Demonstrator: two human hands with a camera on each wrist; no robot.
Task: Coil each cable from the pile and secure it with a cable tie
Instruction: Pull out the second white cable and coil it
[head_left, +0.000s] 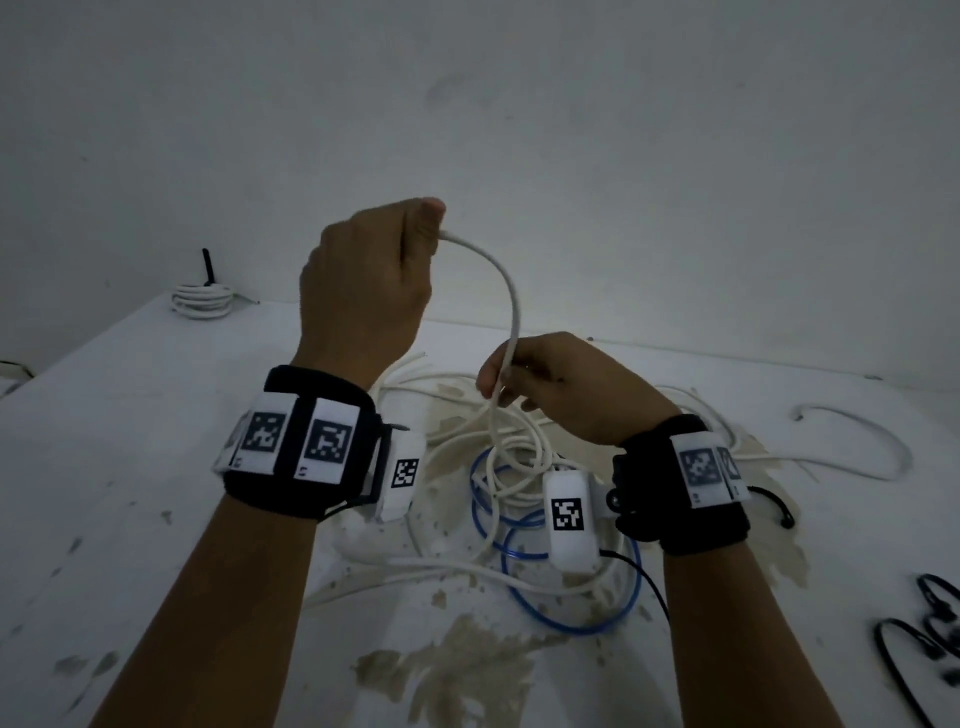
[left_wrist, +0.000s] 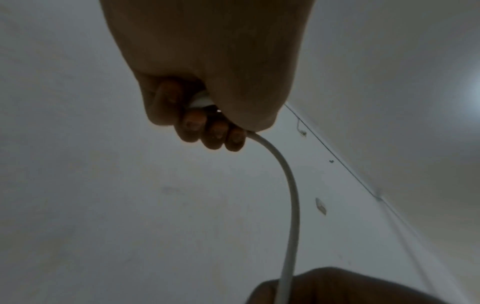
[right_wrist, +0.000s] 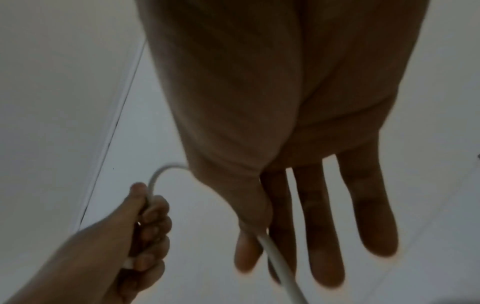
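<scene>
White cable (head_left: 511, 291) arcs between the two hands, raised above the desk (head_left: 156, 467). The left hand (head_left: 363, 280) is lifted highest, its fingers curled in a fist around the cable's end; the left wrist view shows a white plug end (left_wrist: 201, 100) tucked inside the fist. From there the cable bends over and down to the right hand (head_left: 561, 384), which pinches it between thumb and forefinger while the other fingers (right_wrist: 369, 205) stay extended. Below the right hand the cable drops into the pile (head_left: 493, 452) of loose white cables lying mid-desk, tangled with a blue cable (head_left: 571, 618). One finished white coil (head_left: 202, 300) sits at the far left corner of the desk, a black tie (head_left: 208, 266) sticking up from it. Several black cable ties (head_left: 930, 639) lie at the right edge.
</scene>
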